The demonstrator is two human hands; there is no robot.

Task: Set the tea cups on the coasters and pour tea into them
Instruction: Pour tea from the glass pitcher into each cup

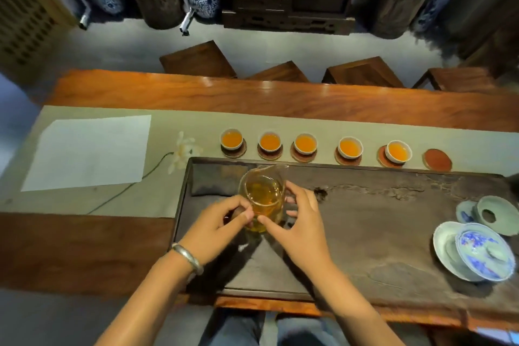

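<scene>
Several small white tea cups filled with amber tea, such as the leftmost cup and the rightmost cup, stand in a row on round brown coasters beyond the tray. One coaster at the right end bears no cup. A glass pitcher holding amber tea stands upright over the dark tea tray. My left hand grips its left side. My right hand holds its right side at the handle, thumb against the glass.
A blue-and-white lidded gaiwan on a saucer and a pale ceramic piece sit at the tray's right end. A white sheet of paper and a white flower lie on the grey runner to the left. Wooden stools stand beyond the table.
</scene>
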